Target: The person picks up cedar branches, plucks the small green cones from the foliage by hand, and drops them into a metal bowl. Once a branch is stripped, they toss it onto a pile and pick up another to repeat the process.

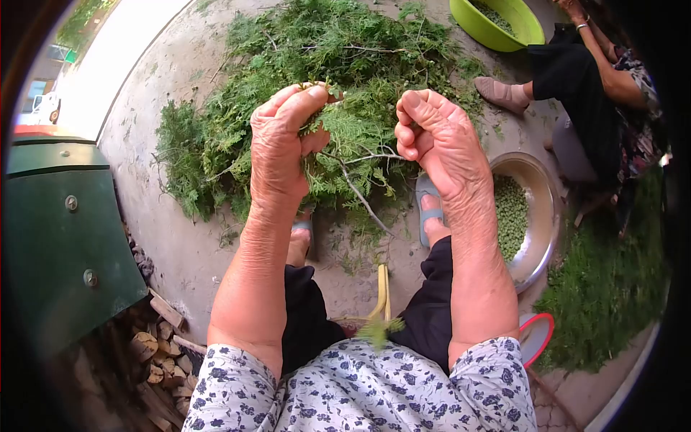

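Note:
My left hand (284, 137) is closed with thumb pressed to fingers on a green conifer sprig (314, 122), whose flat, scaly leaves stick out past the fingertips. Apart from it, at about the same height, my right hand (435, 137) has its fingers curled in with the thumb against them; whatever they hold, if anything, is hidden. Below and beyond both hands lies a large heap of cut conifer branches (302, 50) on the concrete floor. A bare forked twig (353, 187) shows between my forearms. Over my lap hangs a small blurred green sprig (378, 333).
A metal basin (551, 216) holding small green cones or seeds (511, 216) stands by my right forearm. Farther off are a lime-green tub (533, 32) and a seated person (583, 93). More greenery (604, 295) lies at right. A dark green panel (65, 237) and split wood (165, 309) are left.

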